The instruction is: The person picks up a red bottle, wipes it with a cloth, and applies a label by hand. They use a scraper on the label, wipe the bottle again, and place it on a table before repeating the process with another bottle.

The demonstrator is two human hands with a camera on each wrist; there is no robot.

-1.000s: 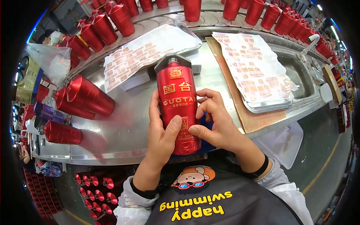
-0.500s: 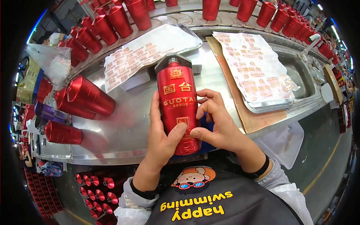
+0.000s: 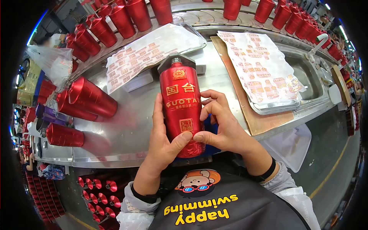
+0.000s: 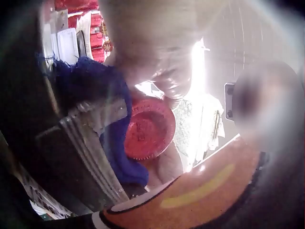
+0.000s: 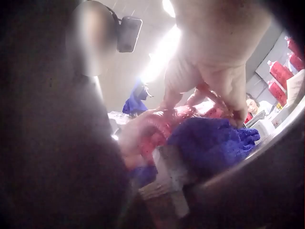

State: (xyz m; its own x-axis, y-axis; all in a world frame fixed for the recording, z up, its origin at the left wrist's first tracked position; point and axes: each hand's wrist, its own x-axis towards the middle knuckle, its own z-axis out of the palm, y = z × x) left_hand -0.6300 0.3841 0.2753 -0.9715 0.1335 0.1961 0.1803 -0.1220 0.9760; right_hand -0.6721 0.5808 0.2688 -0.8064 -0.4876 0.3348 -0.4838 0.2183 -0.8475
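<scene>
1. The red metallic bottle [image 3: 180, 96] with gold lettering lies above the near edge of the shiny metal worktop [image 3: 128, 134], its neck pointing away from the person and its label facing up.
2. The left hand [image 3: 159, 142] grips the bottle's left side, its fingers along that edge and its thumb on the lower front.
3. The right hand [image 3: 226, 128] holds the lower right side with bent fingers, its thumb on the front, near the left thumb, below the square gold emblem.
4. The dark angular support [image 3: 163, 67] shows around the bottle's neck and shoulders. The blue fuzzy cloth [image 5: 209, 143] shows against the bottle's lower part; the left wrist view also shows the round red base.
5. Beyond the bottle, to the left, a metal tray [image 3: 200, 43] carries white printed paper [image 3: 134, 61]. To the right, a second metal tray [image 3: 274, 109] carries a printed sheet [image 3: 260, 69] over a brown board [image 3: 245, 119], near the metal sink [image 3: 312, 78].
6. Three red bottles [image 3: 92, 97] are at the worktop's left side. More red bottles [image 3: 232, 9] line the curved conveyor [image 3: 188, 17] at the far side.
</scene>
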